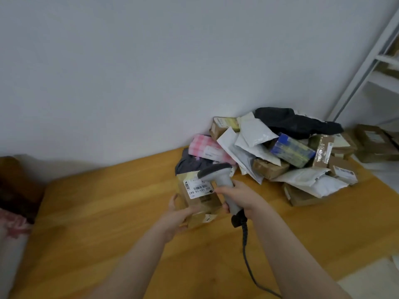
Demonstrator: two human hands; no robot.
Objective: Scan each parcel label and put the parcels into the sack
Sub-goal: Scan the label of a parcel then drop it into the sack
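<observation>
My left hand point(179, 214) grips a small brown cardboard parcel point(199, 203) from its near left side, holding it above the wooden table point(108, 223). A white barcode label point(197, 188) faces up on the parcel. My right hand point(241, 198) grips the grey handle of a barcode scanner point(218, 180), whose dark head points at the label from the right. The scanner's coiled cable point(246, 251) hangs down toward the near edge. At the far left edge lies a brown and pink bundle point(13, 201) that may be the sack; I cannot tell.
A pile of parcels point(280, 152) fills the table's far right: brown boxes, white and grey mailers, a black bag, a blue box, a pink checked packet. More boxes point(375, 143) lie beyond it on the floor. A white metal shelf frame point(367, 61) stands at the right. A white wall is behind.
</observation>
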